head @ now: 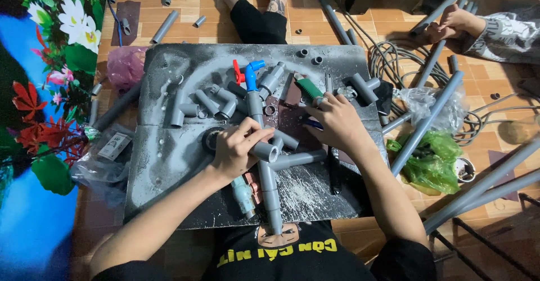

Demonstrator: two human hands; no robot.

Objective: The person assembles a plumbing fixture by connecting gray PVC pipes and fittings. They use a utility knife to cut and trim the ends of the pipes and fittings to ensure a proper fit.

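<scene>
Both forearms reach forward over the grey board (169, 163). Left hand (236, 149) curled tight round grey pipe assembly (269, 168) mid-board. Right hand (337, 121) half-closed, fingers resting near green-handled tool (309, 89); grip unclear.

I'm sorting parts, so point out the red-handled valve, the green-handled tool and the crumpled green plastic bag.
red-handled valve (238, 72), head view, on its red lever.
green-handled tool (308, 87), head view, mid handle.
crumpled green plastic bag (436, 168), head view, its middle.

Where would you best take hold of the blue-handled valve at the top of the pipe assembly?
Grip the grey valve body just below the blue handle, coming from the left side. The body is round and bare there; loose fittings crowd further left, and the handle would turn.
</scene>
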